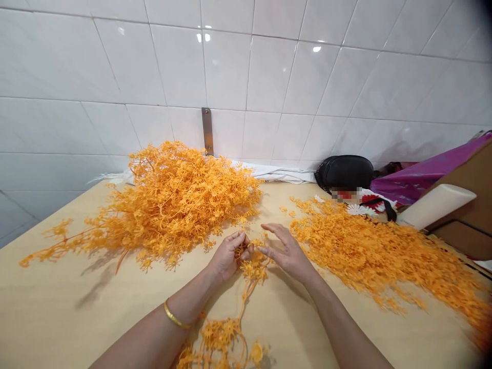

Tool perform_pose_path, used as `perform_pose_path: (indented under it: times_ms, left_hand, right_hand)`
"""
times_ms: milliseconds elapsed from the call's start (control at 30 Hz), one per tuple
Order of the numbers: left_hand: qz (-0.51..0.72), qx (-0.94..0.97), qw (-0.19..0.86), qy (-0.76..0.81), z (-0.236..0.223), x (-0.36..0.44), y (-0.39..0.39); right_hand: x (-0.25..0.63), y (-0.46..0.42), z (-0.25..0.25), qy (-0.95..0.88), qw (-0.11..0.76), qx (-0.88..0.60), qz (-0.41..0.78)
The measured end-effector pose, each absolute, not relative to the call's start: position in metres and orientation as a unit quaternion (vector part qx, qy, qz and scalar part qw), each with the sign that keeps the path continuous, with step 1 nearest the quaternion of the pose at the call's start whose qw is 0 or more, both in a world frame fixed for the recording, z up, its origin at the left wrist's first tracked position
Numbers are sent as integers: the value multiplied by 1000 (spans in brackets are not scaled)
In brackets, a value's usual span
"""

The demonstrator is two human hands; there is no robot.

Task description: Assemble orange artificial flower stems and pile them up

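My left hand (231, 252), with a gold bangle (176, 315) on its wrist, is closed around part of an orange plastic flower stem (249, 294). The stem hangs down between my forearms, with clusters of small orange blossoms on it. Just to the right, my right hand (286, 251) has its fingers apart, close to the upper blossoms and holding nothing that I can see. A tall heap of orange artificial flower sprays (184, 189) lies behind my left hand. To the right spreads a flatter pile of loose orange blossoms (369, 246).
A black pouch (344, 171) sits against the tiled wall (269, 66). Near it are white and red flowers, a purple cloth (418, 174), a cream bottle (438, 206) and a brown box (469, 205). A metal bracket (207, 130) is fixed to the wall above the wooden table (49, 297).
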State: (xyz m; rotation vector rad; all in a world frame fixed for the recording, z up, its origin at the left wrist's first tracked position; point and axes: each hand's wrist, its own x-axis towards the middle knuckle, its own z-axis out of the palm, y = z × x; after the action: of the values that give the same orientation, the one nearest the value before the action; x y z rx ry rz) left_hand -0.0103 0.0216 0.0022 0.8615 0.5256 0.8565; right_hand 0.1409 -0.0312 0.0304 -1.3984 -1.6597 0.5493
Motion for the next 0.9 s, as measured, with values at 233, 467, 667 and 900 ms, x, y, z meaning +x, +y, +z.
perform_pose_path:
  times_ms: [233, 467, 667, 900]
  left_hand:
    - [353, 410, 800, 260, 8, -9, 18]
    - [318, 443, 795, 265, 11, -12, 18]
    - [352, 421, 785, 289, 11, -9, 15]
    - [380, 329, 819, 277, 8, -9, 21]
  right_hand:
    - [126, -34, 32, -665, 432, -537, 290]
    - [132, -27, 22, -650, 425, -588, 227]
    - [141, -24, 23, -632, 380, -675, -10]
    - [209, -26, 30, -440, 368, -793, -205]
